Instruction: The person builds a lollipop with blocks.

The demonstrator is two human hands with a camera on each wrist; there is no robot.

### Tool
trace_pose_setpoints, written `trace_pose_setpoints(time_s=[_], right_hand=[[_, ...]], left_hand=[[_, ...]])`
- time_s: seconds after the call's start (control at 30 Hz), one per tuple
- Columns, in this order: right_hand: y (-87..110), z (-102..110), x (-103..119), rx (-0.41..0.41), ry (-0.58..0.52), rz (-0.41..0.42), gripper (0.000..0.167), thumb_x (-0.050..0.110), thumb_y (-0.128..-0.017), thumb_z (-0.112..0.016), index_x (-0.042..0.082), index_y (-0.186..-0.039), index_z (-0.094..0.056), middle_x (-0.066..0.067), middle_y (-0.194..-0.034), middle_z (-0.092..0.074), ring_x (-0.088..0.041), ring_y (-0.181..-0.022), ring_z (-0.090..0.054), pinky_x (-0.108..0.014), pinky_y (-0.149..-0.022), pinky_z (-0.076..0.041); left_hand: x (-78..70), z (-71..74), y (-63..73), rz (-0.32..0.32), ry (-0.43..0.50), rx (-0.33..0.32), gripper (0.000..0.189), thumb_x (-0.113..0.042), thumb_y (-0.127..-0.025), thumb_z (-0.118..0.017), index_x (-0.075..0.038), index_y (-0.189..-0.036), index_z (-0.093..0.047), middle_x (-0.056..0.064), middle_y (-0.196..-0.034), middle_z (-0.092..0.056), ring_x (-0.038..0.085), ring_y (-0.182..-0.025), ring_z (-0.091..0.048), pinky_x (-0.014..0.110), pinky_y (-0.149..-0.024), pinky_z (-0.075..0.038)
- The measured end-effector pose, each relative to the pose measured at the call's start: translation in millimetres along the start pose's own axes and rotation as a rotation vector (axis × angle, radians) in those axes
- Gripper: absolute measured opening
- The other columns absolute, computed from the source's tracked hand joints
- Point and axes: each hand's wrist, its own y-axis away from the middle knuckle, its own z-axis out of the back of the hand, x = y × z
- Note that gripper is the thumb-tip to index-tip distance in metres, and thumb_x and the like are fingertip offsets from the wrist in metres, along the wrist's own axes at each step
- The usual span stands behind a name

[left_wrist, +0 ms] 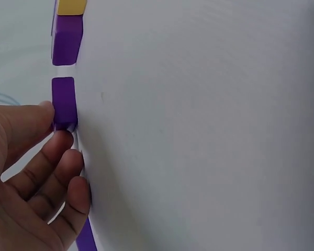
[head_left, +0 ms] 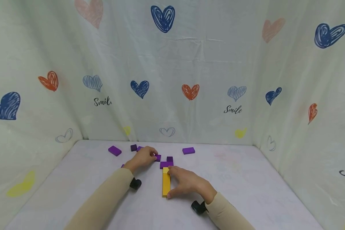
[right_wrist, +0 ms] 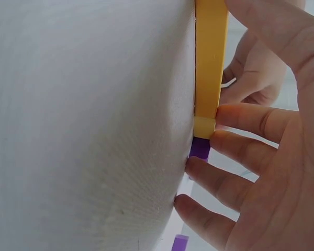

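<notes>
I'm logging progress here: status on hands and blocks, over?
Left hand pinching small purple block. Right hand touching long yellow block. Gap to next purple block: nothing visible in it.

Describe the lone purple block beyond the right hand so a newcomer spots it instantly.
Start at the white table, along its far side below the heart-patterned curtain. Straight beyond the right hand lies an oblong purple block. It is the rightmost block on the table, apart from the other purple blocks, which sit farther left.

The long block (head_left: 166,187) is yellow, several blocks (head_left: 188,150) purple, the curtain (head_left: 207,70) heart-patterned.
</notes>
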Motion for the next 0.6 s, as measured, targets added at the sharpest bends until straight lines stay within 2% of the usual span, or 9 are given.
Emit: trace_pose_setpoints(time_s=[0.13,0.23,0.6], right_hand=[[0.8,1.1,0.5,-0.003,0.002,0.005,0.090,0.067,-0.065,-0.074,0.016,-0.136,-0.048,-0.001,-0.146,-0.042,-0.020,-0.134,-0.039,-0.041,-0.109,-0.033],[1.1,1.1,0.4,-0.004,0.002,0.009,0.090,0.066,-0.065,-0.074,0.017,-0.135,-0.048,-0.002,-0.145,-0.042,-0.020,-0.134,-0.039,-0.041,-0.109,-0.033],[0.5,1.6,-0.9,-0.017,0.025,0.038,0.088,0.067,-0.067,-0.074,0.015,-0.134,-0.049,-0.003,-0.146,-0.042,-0.020,-0.133,-0.040,-0.040,-0.108,-0.034]], left_hand=[[-3.0,-2.5,-5.4,0.050,0.055,0.015,0.015,-0.013,-0.089,-0.066,-0.014,-0.104,-0.070,0.002,-0.091,-0.060,0.019,-0.083,-0.054,0.036,-0.079,-0.049],[-5.9,-3.8,-7.2,0.061,0.081,0.019,0.014,-0.013,-0.089,-0.066,-0.013,-0.102,-0.070,0.002,-0.092,-0.060,0.020,-0.084,-0.054,0.036,-0.080,-0.049],[-14.7,-6.9,-7.1,-0.004,0.092,0.042,0.011,-0.011,-0.086,-0.068,-0.011,-0.097,-0.070,0.001,-0.086,-0.062,0.018,-0.080,-0.055,0.034,-0.077,-0.049]])
